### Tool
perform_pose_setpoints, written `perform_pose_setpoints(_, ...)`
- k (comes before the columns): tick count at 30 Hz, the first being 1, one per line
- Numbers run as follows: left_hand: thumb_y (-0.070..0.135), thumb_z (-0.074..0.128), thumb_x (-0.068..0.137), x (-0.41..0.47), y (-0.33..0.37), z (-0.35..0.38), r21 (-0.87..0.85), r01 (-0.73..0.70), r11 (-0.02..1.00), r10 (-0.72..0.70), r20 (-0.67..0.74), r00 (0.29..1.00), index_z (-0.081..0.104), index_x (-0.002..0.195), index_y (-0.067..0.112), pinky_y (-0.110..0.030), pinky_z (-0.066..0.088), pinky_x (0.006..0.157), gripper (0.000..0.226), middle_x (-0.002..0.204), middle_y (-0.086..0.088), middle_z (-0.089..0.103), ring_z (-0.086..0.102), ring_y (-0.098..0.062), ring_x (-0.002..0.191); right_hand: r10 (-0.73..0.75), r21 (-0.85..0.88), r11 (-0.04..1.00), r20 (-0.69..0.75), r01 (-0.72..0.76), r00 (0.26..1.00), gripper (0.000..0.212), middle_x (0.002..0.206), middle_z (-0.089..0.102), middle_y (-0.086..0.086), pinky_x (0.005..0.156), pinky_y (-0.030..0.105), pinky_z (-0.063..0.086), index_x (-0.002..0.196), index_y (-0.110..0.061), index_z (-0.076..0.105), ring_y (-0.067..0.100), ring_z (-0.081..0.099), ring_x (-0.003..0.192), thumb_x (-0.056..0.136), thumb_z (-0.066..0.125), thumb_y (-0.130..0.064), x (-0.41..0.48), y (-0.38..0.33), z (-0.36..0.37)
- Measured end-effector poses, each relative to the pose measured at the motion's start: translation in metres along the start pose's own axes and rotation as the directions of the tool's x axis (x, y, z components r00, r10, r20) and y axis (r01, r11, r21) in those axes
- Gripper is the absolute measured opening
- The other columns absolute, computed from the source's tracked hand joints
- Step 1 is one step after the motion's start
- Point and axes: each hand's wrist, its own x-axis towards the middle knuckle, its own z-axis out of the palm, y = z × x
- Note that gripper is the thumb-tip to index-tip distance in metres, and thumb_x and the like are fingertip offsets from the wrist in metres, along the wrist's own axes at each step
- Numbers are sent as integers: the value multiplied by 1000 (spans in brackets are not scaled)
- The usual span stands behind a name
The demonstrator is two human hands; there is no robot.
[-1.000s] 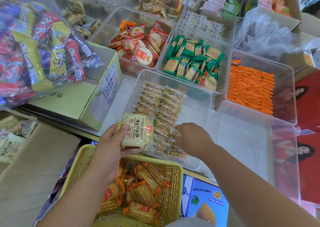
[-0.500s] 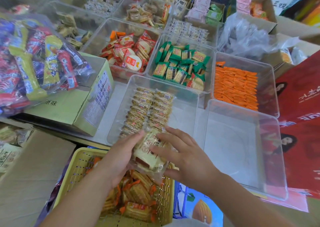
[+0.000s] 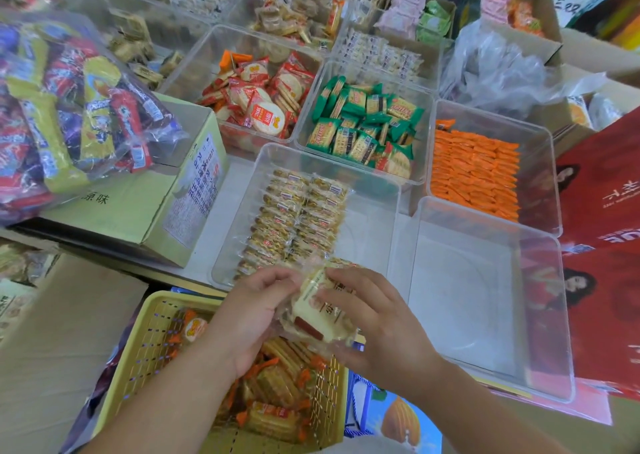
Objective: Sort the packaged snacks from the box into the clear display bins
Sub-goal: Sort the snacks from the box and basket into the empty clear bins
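hand state: the left hand (image 3: pixel 252 315) and the right hand (image 3: pixel 384 329) both hold one snack pack (image 3: pixel 320 315). the left hand grips the pack's left edge with curled fingers. the right hand covers its right side, with the fingers spread and bent over the wrapper and the thumb at the near edge.

pack position: the snack pack is pale yellow in a clear wrapper. it is held tilted in the air, over the near rim of the centre clear bin (image 3: pixel 239 211) and the far right corner of the yellow basket (image 3: pixel 138 349). whether it touches the bin rim cannot be told.

centre clear bin: two rows of cracker packs (image 3: pixel 298 218) stand on edge along its left half. the right half shows bare floor.

right clear bin (image 3: pixel 467 297): stands just right of the centre clear bin and shows only its bare floor.

far row, left to right: a bin of red packs (image 3: pixel 256 107) holding round crackers, a bin of green packs (image 3: pixel 363 131), and a bin of orange packs (image 3: pixel 474 173) laid in tidy rows.

yellow basket: sits near, below the hands, and holds orange-ended cracker packs (image 3: pixel 277 387).

left side: a pale green cardboard box (image 3: pixel 131 207) with a clear bag of mixed bars (image 3: pixel 59 114) resting on it.

right side: a red carton (image 3: pixel 606 193).
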Motion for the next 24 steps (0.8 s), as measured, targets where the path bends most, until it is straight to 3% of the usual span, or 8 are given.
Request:
perform_pose_setpoints(3,27,85,68,3,0,-3,16,-16,1000,16,2,1000,77,87,21,-32,55,47,21,79,0,76,71,-16,61,-20,-32,999,-10,20,1000,54,139,56,5,95,51,52,135,-28,56,31,53,128,84,75,-35,1,1,3)
perform_pose_setpoints(5,20,84,79,7,0,-5,3,-23,1000,23,-47,999,77,86,21,-34,57,50,10,84,-4,76,72,-18,65,-36,-25,999,-36,35,999,49,137,60,7,93,50,53,132,-24,65,32,57,125,85,79,-28,2,5,2)
perform_pose_setpoints(8,20,73,93,17,-1,-14,-12,-87,996,83,-203,976,78,87,27,-49,61,72,10,97,-4,78,73,-25,86,-21,-28,999,-54,20,998,50,133,63,7,93,47,54,130,-16,69,32,60,117,81,80,-10,7,15,-3)
perform_pose_setpoints(11,20,71,95,26,-1,-23,120,-200,972,227,-286,931,76,93,34,-44,55,89,16,97,17,76,68,-16,103,82,-74,993,-84,-89,993,58,126,68,5,90,47,55,126,-13,70,32,64,109,72,82,4,17,33,-13)
perform_pose_setpoints(14,20,73,94,32,-6,-29,159,-247,956,284,-285,916,74,95,39,-27,55,69,18,105,1,72,67,-15,96,168,-230,957,-61,-178,984,51,118,72,0,83,48,56,119,-19,74,31,66,103,72,82,-2,34,55,-25)
perform_pose_setpoints(17,23,76,93,35,-7,-32,175,-233,956,274,-261,926,73,96,42,-19,53,57,19,102,-3,69,65,-15,87,193,-406,905,123,-128,974,42,105,73,-5,79,40,52,115,-28,75,28,64,97,77,76,-11,57,74,-29)
perform_pose_setpoints(21,18,76,93,37,-5,-36,92,-235,968,251,-237,939,74,96,38,-47,64,77,20,112,-14,68,70,-26,95,376,-631,773,374,-65,848,38,98,64,-5,76,36,41,114,-33,71,24,55,97,86,60,-11,85,93,-10)
perform_pose_setpoints(24,19,77,92,37,-4,-41,73,-239,968,249,-222,943,74,99,35,-61,60,85,17,109,-12,61,66,-20,90,431,-684,729,438,-19,789,33,98,62,0,72,34,35,112,-26,71,24,55,95,88,58,-9,95,100,9)
